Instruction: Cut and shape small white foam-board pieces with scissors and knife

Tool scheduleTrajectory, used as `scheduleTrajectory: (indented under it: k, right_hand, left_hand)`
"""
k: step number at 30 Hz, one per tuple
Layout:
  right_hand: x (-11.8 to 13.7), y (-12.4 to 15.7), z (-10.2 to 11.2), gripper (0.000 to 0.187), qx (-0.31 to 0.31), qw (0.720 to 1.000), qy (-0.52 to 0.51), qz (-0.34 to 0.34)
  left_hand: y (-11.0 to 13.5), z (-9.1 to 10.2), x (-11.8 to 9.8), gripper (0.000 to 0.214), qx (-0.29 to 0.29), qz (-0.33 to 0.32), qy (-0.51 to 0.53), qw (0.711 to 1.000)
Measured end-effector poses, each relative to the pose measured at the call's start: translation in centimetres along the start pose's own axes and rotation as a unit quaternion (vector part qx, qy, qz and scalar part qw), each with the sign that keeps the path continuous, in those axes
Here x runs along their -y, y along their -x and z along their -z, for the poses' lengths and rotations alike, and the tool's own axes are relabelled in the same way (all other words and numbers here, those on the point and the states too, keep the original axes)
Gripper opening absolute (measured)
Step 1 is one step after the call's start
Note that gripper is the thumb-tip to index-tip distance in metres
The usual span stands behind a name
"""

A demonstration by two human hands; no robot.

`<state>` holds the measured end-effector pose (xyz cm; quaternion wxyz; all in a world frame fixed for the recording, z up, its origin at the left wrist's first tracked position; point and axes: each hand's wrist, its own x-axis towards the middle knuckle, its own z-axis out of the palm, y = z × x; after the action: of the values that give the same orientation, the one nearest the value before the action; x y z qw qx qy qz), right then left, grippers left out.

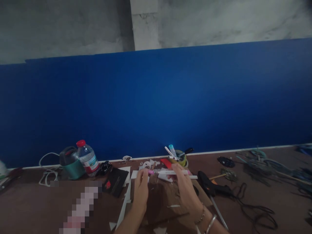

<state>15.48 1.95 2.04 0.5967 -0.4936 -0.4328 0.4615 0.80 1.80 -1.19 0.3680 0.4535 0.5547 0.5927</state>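
My left hand [141, 187] is closed, with a pink marker cap [150, 172] pinched at the fingertips. Facing it, my right hand [184, 187] grips a white marker [168, 172] lying level, its far end pink. The marker's left end points at the cap, with a small gap between them. Just below the marker, a white stick-like end [193, 177] pokes out to the right of my right hand; I cannot tell what it is. Both hands are above a brown board [158, 201] with paper scraps on it.
Behind my hands stands a yellow-green holder [184, 161] with several pens. A black glue gun [214, 187] with its cord lies right, near tangled wires and greenery [258, 165]. Left are a water bottle [89, 161], a teal container [72, 169] and a black booklet [115, 182]. A blue wall [156, 104] closes the back.
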Motion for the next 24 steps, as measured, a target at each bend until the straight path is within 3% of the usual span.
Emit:
scheduleTrajectory:
  k: [7,13,18,24]
  right_hand:
    - [-0.6,-0.1,-0.5,0.032,0.052,0.998,-0.037,-0.029]
    - [-1.1,-0.2,-0.4,0.034,0.115,0.992,-0.05,-0.015]
    - [-1.0,0.1,-0.7,0.037,0.113,0.991,-0.066,-0.002]
    - [-1.1,0.4,-1.2,0.038,0.103,0.987,-0.115,-0.053]
  left_hand:
    - [0.2,-0.2,0.3,0.04,0.026,-0.038,-0.024,0.999]
    - [-0.4,0.0,0.7,0.04,0.022,-0.172,-0.082,0.981]
    - [-0.2,0.2,0.8,0.034,-0.011,-0.24,-0.126,0.963]
    - [0.2,0.1,1.3,0.029,-0.021,-0.264,-0.143,0.953]
